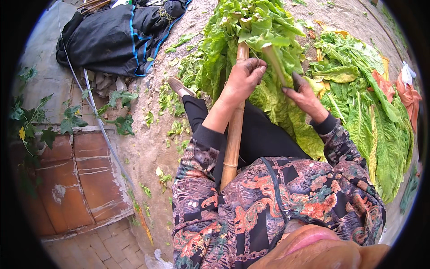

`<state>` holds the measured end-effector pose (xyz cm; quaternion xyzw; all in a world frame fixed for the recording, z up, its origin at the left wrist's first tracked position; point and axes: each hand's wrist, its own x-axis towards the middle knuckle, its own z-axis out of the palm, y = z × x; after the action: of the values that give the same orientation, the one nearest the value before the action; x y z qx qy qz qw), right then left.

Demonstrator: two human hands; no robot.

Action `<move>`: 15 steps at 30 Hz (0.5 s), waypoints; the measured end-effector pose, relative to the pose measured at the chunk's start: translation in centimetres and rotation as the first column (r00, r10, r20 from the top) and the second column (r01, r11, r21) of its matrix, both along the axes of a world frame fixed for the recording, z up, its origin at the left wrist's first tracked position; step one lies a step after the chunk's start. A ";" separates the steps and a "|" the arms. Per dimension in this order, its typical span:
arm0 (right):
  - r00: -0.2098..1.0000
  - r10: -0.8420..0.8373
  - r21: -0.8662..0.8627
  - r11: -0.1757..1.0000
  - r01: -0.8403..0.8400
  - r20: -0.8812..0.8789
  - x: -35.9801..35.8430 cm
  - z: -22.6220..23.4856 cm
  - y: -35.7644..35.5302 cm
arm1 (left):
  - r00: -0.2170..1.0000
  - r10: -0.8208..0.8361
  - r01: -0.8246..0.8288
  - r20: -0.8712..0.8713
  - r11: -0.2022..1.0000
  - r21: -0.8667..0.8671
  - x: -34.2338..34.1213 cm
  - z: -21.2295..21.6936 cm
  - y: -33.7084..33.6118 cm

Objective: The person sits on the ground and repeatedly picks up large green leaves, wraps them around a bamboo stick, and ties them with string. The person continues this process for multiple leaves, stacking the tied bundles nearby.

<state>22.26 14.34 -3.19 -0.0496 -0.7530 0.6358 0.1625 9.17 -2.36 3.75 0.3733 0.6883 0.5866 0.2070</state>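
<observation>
A bamboo pole (pixel 234 143) slants away from my lap, its far end under a thick bunch of green tobacco leaves (pixel 215 54). My left hand (pixel 245 80) is closed beside the pole, thumb and forefinger pinching a thin string (pixel 256 54) that runs up toward the leaves. One leaf's pale thick stem (pixel 274 62) stands out from the bunch, its cut end pointing away from me. At the lower part of that stem is my right hand (pixel 306 96), thumb and fingers apart. The thumb seems to touch the leaf; a firm grip does not show.
A pile of loose tobacco leaves (pixel 380 139) lies to my right, with orange-pink cloth (pixel 407 96) beyond it. Black sheeting with blue edging (pixel 103 38) lies at the far left. Nearer are a rusty brown panel (pixel 78 179), a thin pole (pixel 105 134) and a vine (pixel 71 119). Leaf scraps litter the ground.
</observation>
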 end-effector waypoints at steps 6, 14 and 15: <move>0.995 -0.060 0.661 0.744 0.096 -0.077 -7.2 3.7 4.3 | 0.436 -0.297 -0.175 -0.849 0.898 -0.404 1.5 6.0 3.2; 0.979 0.148 -0.041 0.987 -0.156 -0.141 -9.4 0.4 1.9 | 0.998 0.037 -0.021 0.052 0.962 -0.271 -14.4 4.6 1.0; 0.985 0.140 -0.145 0.977 -0.154 -0.105 -9.5 -0.2 1.1 | 0.955 0.109 -0.070 0.277 0.987 -0.146 -14.1 3.0 0.6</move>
<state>12.76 15.44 -3.43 0.0239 -0.6954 0.7032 0.1460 -4.98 -1.75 6.76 0.2387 0.7055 0.5952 0.3017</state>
